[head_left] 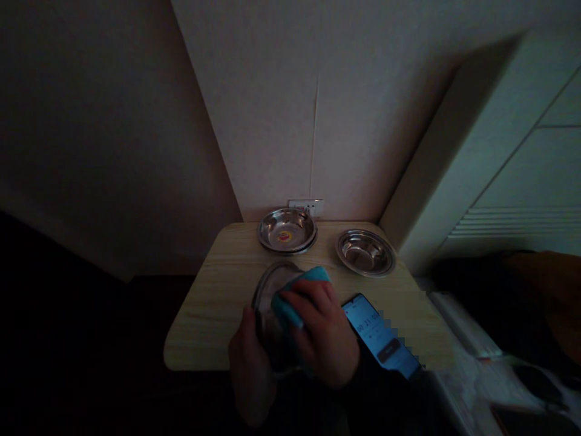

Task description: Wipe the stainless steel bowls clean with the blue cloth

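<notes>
My left hand (249, 363) grips the near rim of a steel bowl (267, 297), which is tilted up on its edge over the front of a small wooden table (213, 297). My right hand (324, 339) presses a teal cloth (297, 290) into the bowl's inside, fingers curled over it. The cloth and my hands hide most of the bowl.
Two more steel bowls rest at the back of the table: a stack with a sticker inside (287, 231) and a single one (365, 252) to its right. A lit phone (379, 339) lies at the table's right front. A wall socket (307, 206) sits behind; a white cabinet (499, 181) stands right.
</notes>
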### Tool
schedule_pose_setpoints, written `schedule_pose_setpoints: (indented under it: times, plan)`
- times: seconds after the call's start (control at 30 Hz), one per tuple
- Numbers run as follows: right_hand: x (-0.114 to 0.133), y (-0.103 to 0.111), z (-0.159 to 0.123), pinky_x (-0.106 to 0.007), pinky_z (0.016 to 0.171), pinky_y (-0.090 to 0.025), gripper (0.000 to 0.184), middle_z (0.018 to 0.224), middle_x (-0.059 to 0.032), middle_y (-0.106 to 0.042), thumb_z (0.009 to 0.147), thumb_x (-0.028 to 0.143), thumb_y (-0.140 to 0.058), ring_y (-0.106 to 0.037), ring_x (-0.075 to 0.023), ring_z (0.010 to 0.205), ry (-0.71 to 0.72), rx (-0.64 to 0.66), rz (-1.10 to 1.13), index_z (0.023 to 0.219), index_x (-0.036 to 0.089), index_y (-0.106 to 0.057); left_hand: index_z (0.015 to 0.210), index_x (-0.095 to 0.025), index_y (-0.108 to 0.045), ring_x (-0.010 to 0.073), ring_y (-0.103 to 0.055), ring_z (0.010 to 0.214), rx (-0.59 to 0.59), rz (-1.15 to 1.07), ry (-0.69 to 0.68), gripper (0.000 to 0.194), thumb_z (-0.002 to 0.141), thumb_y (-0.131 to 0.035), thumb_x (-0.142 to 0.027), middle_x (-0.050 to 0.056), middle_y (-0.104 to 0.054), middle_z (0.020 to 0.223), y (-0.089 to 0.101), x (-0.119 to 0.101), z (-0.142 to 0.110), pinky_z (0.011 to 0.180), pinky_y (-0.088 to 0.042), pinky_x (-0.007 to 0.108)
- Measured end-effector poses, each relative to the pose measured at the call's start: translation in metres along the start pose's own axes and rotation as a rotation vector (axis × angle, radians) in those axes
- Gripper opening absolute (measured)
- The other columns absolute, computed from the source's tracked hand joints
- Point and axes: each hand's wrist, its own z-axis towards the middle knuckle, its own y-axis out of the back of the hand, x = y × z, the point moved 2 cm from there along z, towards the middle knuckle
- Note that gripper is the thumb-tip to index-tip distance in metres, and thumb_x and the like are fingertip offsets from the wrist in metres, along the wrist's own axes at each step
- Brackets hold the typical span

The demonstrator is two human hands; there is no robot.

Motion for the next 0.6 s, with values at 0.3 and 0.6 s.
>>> schedule_pose_setpoints:
  times: [0.3, 0.6]
  plan:
    - [0.015, -0.007, -0.01, -0.039, 0.078, -0.046, 0.028, 0.11, -0.0075, -0.063, 0.085, 0.019, -0.049, -0.046, -0.0247, 0.095, 0.103, 0.016, -0.004, 0.109, 0.017, -0.062, 0.068, -0.021, -0.064, 0.0198, -0.06, 0.074, -0.06, 0.14, -0.022, 0.018, 0.077, -0.059, -0.036, 0.002, -0.064, 0.066, 0.009, -0.009, -0.003, 0.068, -0.047, 0.027]
    - [0.006, -0.003, -0.006, -0.04, 0.085, -0.044, 0.031, 0.114, -0.0076, -0.061, 0.087, 0.02, -0.046, -0.047, -0.0238, 0.103, 0.041, -0.031, 0.048, 0.114, 0.017, -0.059, 0.068, -0.016, -0.065, 0.0191, -0.06, 0.059, 0.027, 0.197, -0.114, 0.039, 0.078, -0.051, -0.051, 0.004, -0.066, 0.061, 0.006, -0.012, -0.001, 0.057, -0.046, 0.029]
